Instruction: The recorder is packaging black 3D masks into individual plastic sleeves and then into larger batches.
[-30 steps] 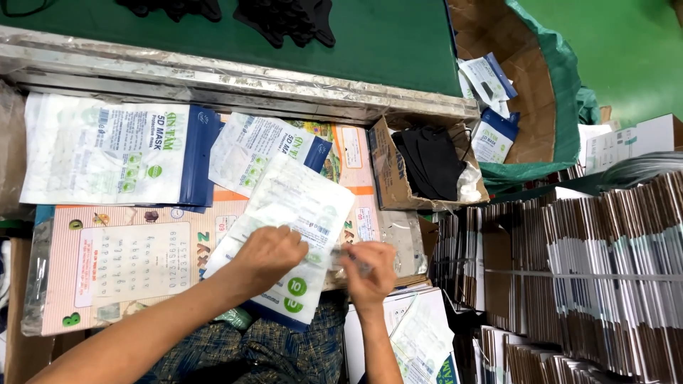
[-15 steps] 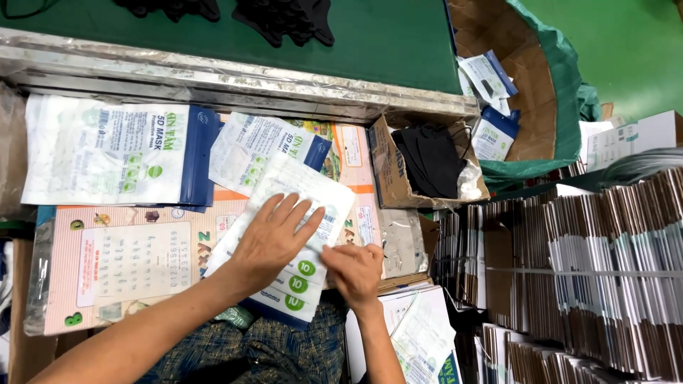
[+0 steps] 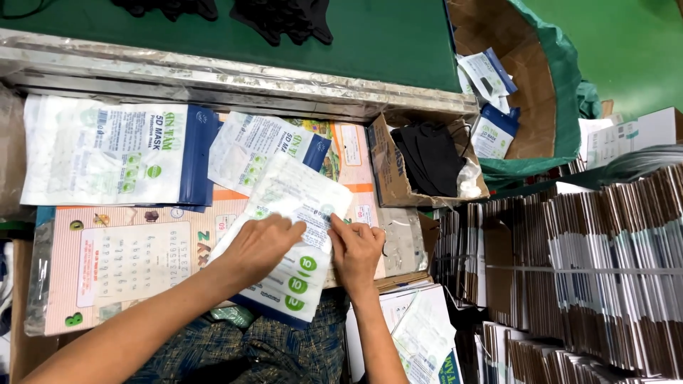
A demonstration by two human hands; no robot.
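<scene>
Mask pouch (image 3: 299, 235), white with a blue bottom band and green dots, lies flat on the pink printed board (image 3: 135, 263) covering the bench, at the near edge over the person's lap. Long axis runs diagonal: blue end toward the lap, open white end toward the small carton of black masks (image 3: 427, 160). Left hand (image 3: 260, 245) lies palm-down on the pouch's middle, fingers together, pressing, not clamped. Right hand (image 3: 356, 249) sits just beside it on the pouch's right edge, fingers curled; whether it pinches the edge I cannot tell.

Room is tight. A stack of like pouches (image 3: 114, 153) lies left of the pouch, another pouch (image 3: 263, 142) just behind it, touching. Metal rail (image 3: 235, 82) bounds the far side. Stacked flat cartons (image 3: 576, 270) wall off the right. Some bare board shows left of the left hand.

Against half a second ago: left fingers were spread, now closed up; right hand has shifted up beside the left. Pouch is barely moved.
</scene>
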